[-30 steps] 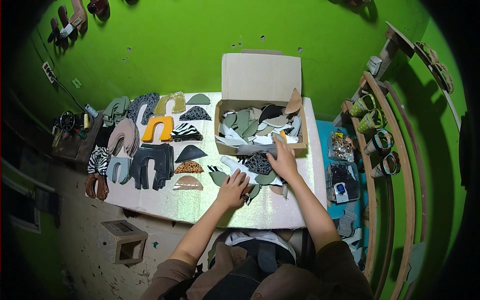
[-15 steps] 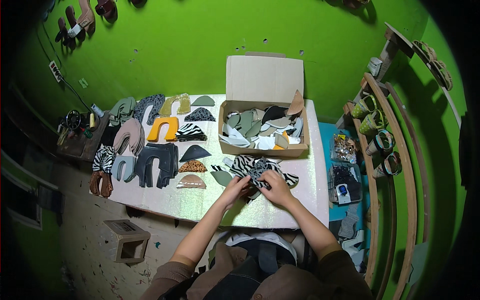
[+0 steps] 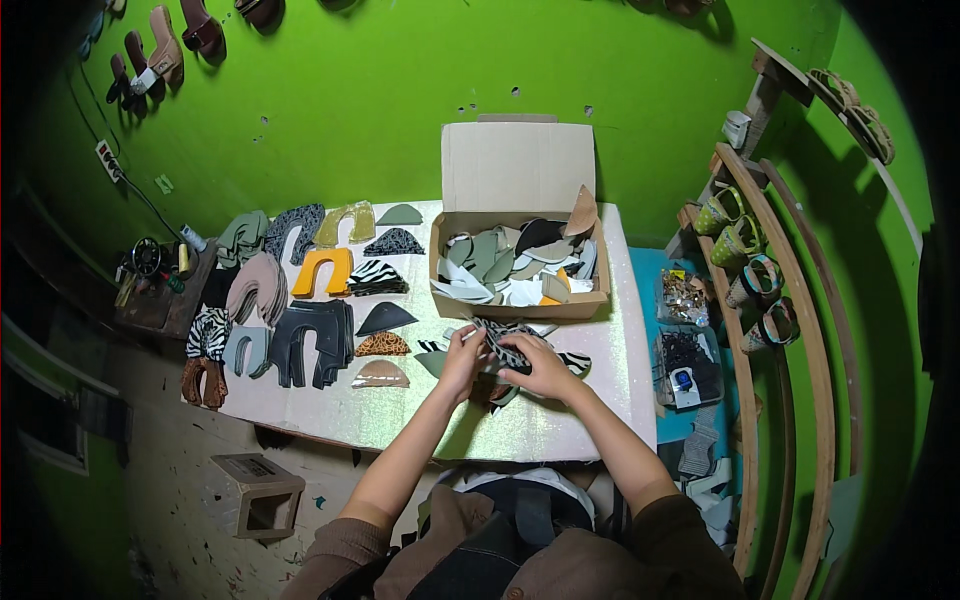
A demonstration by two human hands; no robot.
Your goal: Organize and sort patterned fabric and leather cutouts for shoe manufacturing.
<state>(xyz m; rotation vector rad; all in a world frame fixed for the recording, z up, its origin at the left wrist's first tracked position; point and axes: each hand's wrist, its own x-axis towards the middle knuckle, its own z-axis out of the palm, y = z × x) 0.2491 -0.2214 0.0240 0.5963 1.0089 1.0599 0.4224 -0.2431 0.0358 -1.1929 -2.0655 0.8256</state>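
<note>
Both hands are together over a loose pile of cut pieces in front of the cardboard box [image 3: 520,311]. My left hand [image 3: 464,362] pinches the left edge of a grey-and-black patterned piece [image 3: 503,342]. On its other side, my right hand [image 3: 541,366] has its fingers curled onto the same piece. Beneath and around them lie zebra-striped pieces [image 3: 575,364] and a grey-green piece [image 3: 432,362], partly covered by the hands. The open box holds many curved scraps in green, white, black and tan.
Left on the table are stacked U-shaped pieces [image 3: 312,340] and a column of half-moon piles [image 3: 382,345]. Right of the table stand clear plastic tubs [image 3: 688,365] and a wooden rack [image 3: 735,400] with sandals. A stool [image 3: 258,495] is on the floor.
The large zebra-striped piece above the hands no longer shows there. The patterned piece is now tilted up between both hands, and my left hand has shifted up and slightly left.
</note>
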